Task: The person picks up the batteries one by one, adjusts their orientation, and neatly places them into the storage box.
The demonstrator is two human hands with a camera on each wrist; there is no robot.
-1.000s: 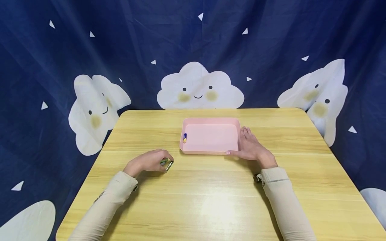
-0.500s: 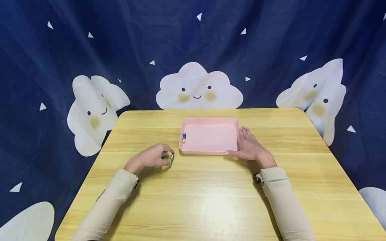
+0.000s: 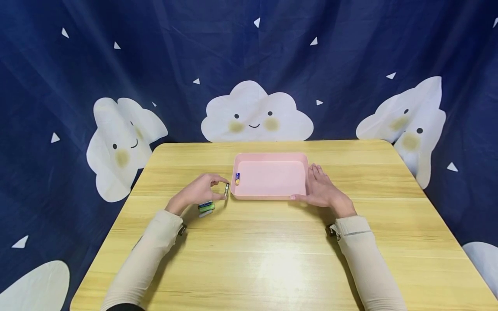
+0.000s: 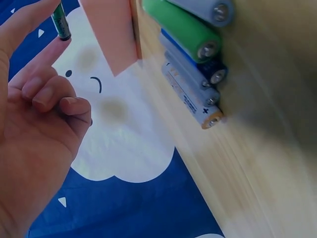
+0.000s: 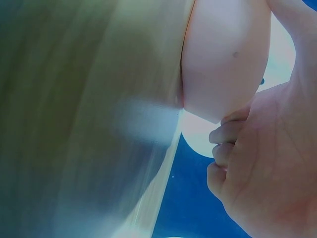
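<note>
Left hand [image 3: 197, 189] pinches one battery [image 3: 226, 190]; unclenched right hand [image 3: 324, 191] touches one tray [image 3: 272, 179]. Left wrist view shows five-plus batteries [image 4: 188, 35] on the worktop [image 4: 267, 158]; head view, three.

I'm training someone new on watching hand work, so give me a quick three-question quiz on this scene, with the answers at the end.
1. True or false: the right hand is at the right end of the pink tray.
2. Multiple choice: what colours show on the tray battery? A) green and white; B) blue and yellow; C) red and black.
3. Short answer: where is the pinched battery relative to the pink tray, and which of the hands has it?

Key:
1. True.
2. B.
3. Outside, beside the tray's left end; the left hand has it.
</note>
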